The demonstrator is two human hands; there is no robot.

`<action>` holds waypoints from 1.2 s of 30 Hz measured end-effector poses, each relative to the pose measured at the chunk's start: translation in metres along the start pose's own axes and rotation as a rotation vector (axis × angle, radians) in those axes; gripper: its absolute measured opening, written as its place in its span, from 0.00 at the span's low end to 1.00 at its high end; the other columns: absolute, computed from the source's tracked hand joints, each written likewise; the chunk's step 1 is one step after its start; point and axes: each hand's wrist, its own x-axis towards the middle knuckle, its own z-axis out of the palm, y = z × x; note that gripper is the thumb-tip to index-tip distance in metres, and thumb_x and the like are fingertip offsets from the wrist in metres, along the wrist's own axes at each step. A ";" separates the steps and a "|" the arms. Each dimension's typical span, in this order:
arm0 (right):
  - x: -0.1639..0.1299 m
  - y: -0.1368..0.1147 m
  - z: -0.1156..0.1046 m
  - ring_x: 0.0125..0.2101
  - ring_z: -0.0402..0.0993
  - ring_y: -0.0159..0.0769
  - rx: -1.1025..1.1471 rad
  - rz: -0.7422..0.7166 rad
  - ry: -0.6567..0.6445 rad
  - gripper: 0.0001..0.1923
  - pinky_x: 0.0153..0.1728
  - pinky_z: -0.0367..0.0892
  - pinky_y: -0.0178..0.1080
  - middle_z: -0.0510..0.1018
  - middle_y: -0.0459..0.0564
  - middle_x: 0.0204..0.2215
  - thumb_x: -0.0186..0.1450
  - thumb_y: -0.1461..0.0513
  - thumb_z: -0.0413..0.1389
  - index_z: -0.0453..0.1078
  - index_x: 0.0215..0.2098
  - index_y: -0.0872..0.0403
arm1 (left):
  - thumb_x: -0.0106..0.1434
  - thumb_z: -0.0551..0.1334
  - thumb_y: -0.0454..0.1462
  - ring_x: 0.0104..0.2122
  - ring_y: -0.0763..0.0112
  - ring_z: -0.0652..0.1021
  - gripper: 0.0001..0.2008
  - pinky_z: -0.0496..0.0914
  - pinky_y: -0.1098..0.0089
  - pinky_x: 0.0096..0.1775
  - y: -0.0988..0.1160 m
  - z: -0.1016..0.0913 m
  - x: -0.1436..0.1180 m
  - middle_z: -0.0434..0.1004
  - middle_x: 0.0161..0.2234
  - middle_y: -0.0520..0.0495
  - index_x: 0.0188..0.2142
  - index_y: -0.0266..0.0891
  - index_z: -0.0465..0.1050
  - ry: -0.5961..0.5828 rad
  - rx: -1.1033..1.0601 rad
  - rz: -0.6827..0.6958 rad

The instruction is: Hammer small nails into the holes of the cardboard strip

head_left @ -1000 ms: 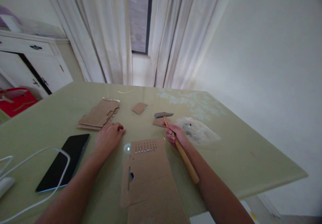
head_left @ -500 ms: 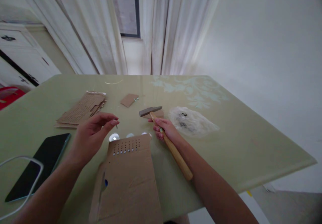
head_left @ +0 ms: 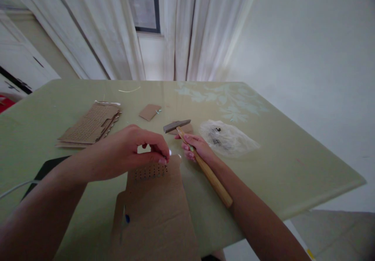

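Note:
My right hand (head_left: 197, 148) is wrapped round the wooden handle of a hammer (head_left: 209, 173). The hammer's metal head points up and away, above a rounded piece of cardboard (head_left: 185, 128). My left hand (head_left: 149, 149) pinches a small nail, mostly hidden by thumb and finger now. Those fingertips are at the far right corner of a large cardboard piece (head_left: 158, 214), just above its rows of small punched holes (head_left: 150, 171). I cannot tell whether the nail touches the cardboard. A slot with a dark blue spot (head_left: 127, 218) shows at the cardboard's left side.
A stack of perforated cardboard sheets (head_left: 89, 124) lies at the left. Farther back is a small cardboard square (head_left: 149, 112). A clear plastic bag (head_left: 230, 138) with dark bits sits right of the hammer. A dark tablet (head_left: 43, 173) and white cable (head_left: 17, 186) are partly behind my left arm.
My left hand has moved right with the nail, from beyond the cardboard's left corner to over its punched rows. My right hand still holds the hammer in nearly the same pose. The view has shifted slightly.

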 end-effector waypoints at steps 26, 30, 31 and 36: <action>-0.003 -0.002 0.001 0.14 0.57 0.22 -0.003 0.004 -0.005 0.23 0.13 0.50 0.30 0.67 0.36 0.21 0.65 0.49 0.71 0.76 0.48 0.57 | 0.72 0.65 0.40 0.36 0.68 0.84 0.06 0.74 0.71 0.41 0.008 0.010 0.004 0.86 0.36 0.57 0.38 0.50 0.83 -0.111 0.059 0.018; -0.003 -0.002 0.001 0.14 0.57 0.22 -0.008 0.005 -0.009 0.24 0.13 0.51 0.30 0.68 0.36 0.21 0.64 0.48 0.71 0.76 0.47 0.57 | 0.73 0.65 0.37 0.37 0.70 0.84 0.06 0.72 0.72 0.42 0.007 0.009 0.004 0.86 0.36 0.57 0.40 0.49 0.82 -0.121 0.074 0.061; -0.003 -0.002 0.001 0.14 0.57 0.22 -0.010 0.005 -0.014 0.25 0.13 0.52 0.30 0.68 0.36 0.21 0.63 0.48 0.72 0.76 0.47 0.57 | 0.73 0.65 0.37 0.37 0.70 0.83 0.06 0.71 0.72 0.42 0.007 0.008 0.004 0.86 0.37 0.56 0.40 0.48 0.82 -0.131 0.074 0.064; -0.003 -0.003 0.001 0.14 0.57 0.23 -0.009 0.003 -0.028 0.27 0.13 0.53 0.29 0.68 0.36 0.21 0.63 0.47 0.72 0.77 0.49 0.57 | 0.73 0.66 0.35 0.38 0.73 0.83 0.05 0.70 0.75 0.42 0.008 0.006 0.005 0.86 0.38 0.57 0.41 0.46 0.82 -0.137 0.063 0.075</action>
